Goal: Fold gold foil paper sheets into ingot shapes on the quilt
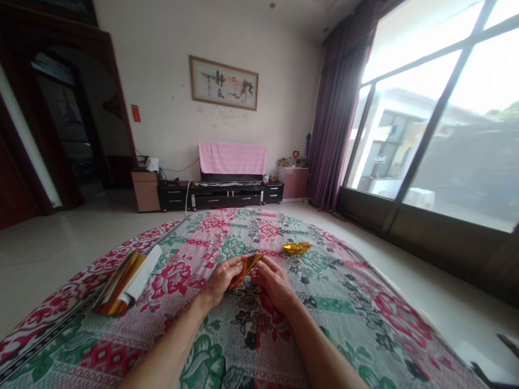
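Between my hands is a folded piece of gold foil paper (246, 269), held tilted above the flowered cloth. My left hand (221, 278) pinches its left side with thumb and fingers. At the upper right end, my right hand (273, 281) grips the same paper; some of its fingertips are hidden behind the hand. Farther off, to the right, a folded gold paper ingot (297, 248) rests on the cloth. To the left lies a loose roll of gold and white paper sheets (125, 283), its ends curling open.
A flowered cloth (219, 356) in red, green and grey covers the large round surface under my arms. Beyond it stand a low black cabinet (227, 200) and a pink cloth (233, 158) draped over a television-like shape. Large windows (458, 135) and a dark curtain (334, 113) are at the right.
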The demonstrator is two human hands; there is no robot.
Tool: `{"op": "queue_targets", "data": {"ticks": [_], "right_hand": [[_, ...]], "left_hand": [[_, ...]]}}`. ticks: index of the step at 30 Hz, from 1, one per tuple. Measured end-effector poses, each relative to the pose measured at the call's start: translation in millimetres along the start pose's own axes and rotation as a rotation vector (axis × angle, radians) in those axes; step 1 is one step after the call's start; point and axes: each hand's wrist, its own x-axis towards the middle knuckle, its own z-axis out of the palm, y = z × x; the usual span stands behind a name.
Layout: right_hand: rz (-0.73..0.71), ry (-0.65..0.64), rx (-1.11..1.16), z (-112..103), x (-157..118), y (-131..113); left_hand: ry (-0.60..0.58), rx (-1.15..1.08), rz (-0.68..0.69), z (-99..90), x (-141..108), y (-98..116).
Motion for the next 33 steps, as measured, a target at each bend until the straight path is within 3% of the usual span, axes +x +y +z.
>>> {"op": "queue_targets", "data": {"ticks": [5,11,17,22,24,28,33], "right_hand": [[-0.008,0.008,0.008,-1.3,0.8,3.4],[-0.039,0.098,0.037,-1.7,3.5,10.1],[-0.063,0.067,-0.137,-1.2,2.9,8.6],[-0.074,0.091,-0.179,1.1,3.0,7.3],[-0.093,0.187,-0.211,1.9,4.1,8.2],[-0.131,0.299,-0.269,1.8,6.7,10.6],[-0.147,0.324,-0.310,1.8,7.0,10.1]], "left_hand": [[0.017,0.030,-0.017,1.3,-1.6,4.2],[-0.013,0.234,0.032,1.9,-1.4,1.4],[-0.021,0.327,0.093,-2.7,3.6,-4.5],[0.066,0.432,0.109,-4.7,1.3,3.7],[0.132,0.508,0.187,-3.6,-1.9,8.8],[0.218,0.672,0.470,-0.5,-5.2,9.8],[0.259,0.686,0.455,0.2,-0.2,-2.3]]}}
